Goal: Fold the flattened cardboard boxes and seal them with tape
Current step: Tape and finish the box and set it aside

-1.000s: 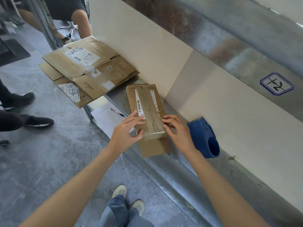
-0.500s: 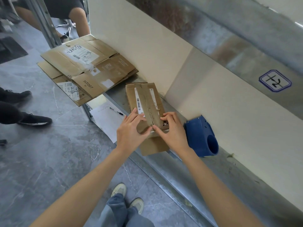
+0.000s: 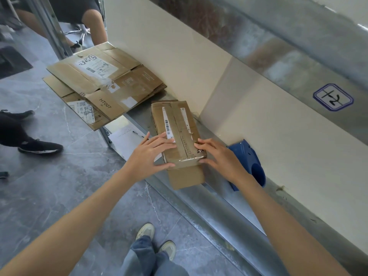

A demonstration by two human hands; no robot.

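Observation:
A small folded cardboard box (image 3: 177,120) with white labels lies lengthwise on the metal ledge (image 3: 229,200). Clear tape shines over its near end, and a loose flap (image 3: 187,176) sticks out below that end toward me. My left hand (image 3: 147,156) presses the box's near left corner, fingers flat on top and thumb along the end face. My right hand (image 3: 221,158) presses the near right corner the same way. A stack of flattened cardboard boxes (image 3: 111,82) lies at the ledge's far end, overhanging the floor.
A blue tape dispenser (image 3: 249,158) stands against the cream wall panel (image 3: 258,116), just right of my right hand. A sheet of paper (image 3: 123,138) with a pen (image 3: 137,133) sits below the ledge. Other people's legs and shoes (image 3: 39,146) are on the floor to the left.
Half a second ago both hands met at the middle of the box's near end. They have since slid apart to its two near corners. The box has not moved.

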